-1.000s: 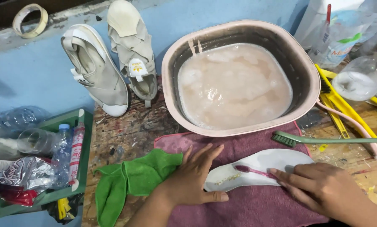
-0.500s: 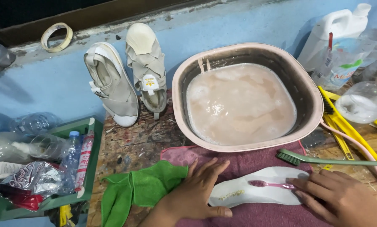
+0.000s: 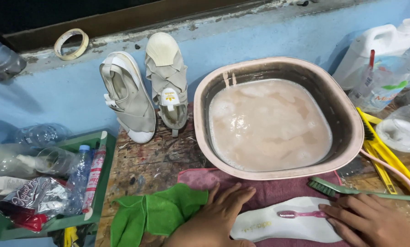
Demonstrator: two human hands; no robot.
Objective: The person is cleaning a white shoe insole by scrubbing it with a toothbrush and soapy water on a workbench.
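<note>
White foam shoe insole (image 3: 287, 225) lies flat on maroon towel (image 3: 278, 190) just below the pink basin of murky water (image 3: 278, 123); left hand (image 3: 218, 215) spread open pressing its heel end, right hand (image 3: 374, 224) pinching a pink toothbrush (image 3: 301, 213) on it.

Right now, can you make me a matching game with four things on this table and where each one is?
Things:
1. toothbrush
2. green cloth
3. sandals
4. tape roll

Places:
A. up on the ledge, far left
B. leaning against the blue wall, left of the basin
C. lying on the white insole, under the right hand
D. beside the left hand, on its left

Pairs: 1-C, 2-D, 3-B, 4-A
</note>
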